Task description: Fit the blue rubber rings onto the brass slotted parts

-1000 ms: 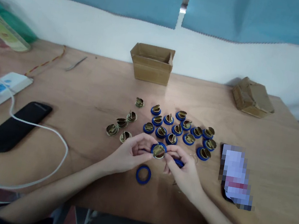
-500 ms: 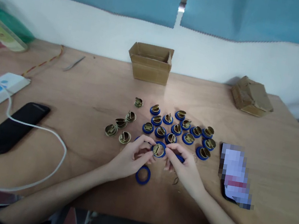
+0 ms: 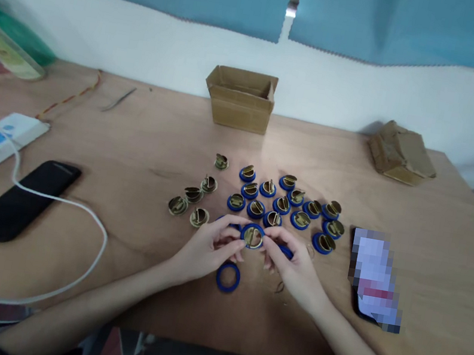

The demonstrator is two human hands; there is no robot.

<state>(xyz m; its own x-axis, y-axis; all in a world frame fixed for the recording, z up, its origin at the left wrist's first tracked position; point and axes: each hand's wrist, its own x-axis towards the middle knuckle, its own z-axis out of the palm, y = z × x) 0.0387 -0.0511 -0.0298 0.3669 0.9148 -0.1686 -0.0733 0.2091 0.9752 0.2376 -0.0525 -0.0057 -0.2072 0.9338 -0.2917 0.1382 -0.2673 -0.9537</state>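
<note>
Between my left hand (image 3: pixel 206 250) and my right hand (image 3: pixel 297 266) is a brass-coloured round metal piece with a blue ring (image 3: pixel 252 236) around it. Fingers and thumbs of both hands pinch its opposite edges, a little above the table. A loose blue ring (image 3: pixel 228 277) lies just below my left hand. Beyond my fingers, several similar brass pieces in blue rings (image 3: pixel 255 208) stand on the table, each with a raised flap. Farther left are several brass pieces without blue rings (image 3: pixel 177 206). More blue shows partly hidden behind both hands.
An open cardboard box (image 3: pixel 241 111) stands at the back, a crumpled box (image 3: pixel 402 153) at the right rear. A phone (image 3: pixel 377 280) lies right; a black phone (image 3: pixel 22 199) with a white cable and a power strip (image 3: pixel 3 132) are left. Tweezers-like metal (image 3: pixel 118 100) lie behind.
The held piece appears slightly turned between my fingers, its brass centre facing a bit differently. The whole view has shifted very slightly; the other pieces stay where they were.
</note>
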